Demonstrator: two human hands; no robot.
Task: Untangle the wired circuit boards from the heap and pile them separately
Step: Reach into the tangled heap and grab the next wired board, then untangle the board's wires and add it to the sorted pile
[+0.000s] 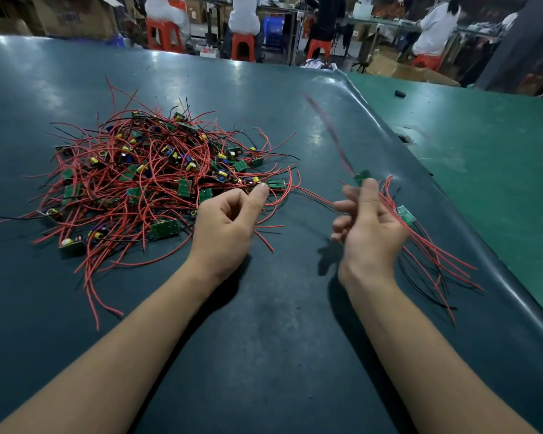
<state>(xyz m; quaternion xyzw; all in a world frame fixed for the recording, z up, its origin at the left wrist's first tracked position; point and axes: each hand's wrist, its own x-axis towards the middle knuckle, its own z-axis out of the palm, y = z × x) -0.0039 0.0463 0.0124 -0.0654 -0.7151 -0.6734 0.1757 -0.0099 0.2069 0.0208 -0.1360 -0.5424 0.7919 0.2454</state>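
Right hand [369, 220] grips wired boards [405, 215] (left hand [224, 219] curled).

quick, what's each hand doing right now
Left hand: curled, holds nothing, beside the heap.
Right hand: grips a bunch of wired boards, one blurred.

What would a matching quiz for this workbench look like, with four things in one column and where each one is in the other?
Things:
1. heap of wired boards
2. left hand
3. right hand
4. small black object

Places:
A. alone on the green mat, far right
B. holding a blurred board and a bundle of red wires
C. on the dark mat, left of both hands
D. at the heap's near edge, fingers curled

Pairs: 1-C, 2-D, 3-B, 4-A
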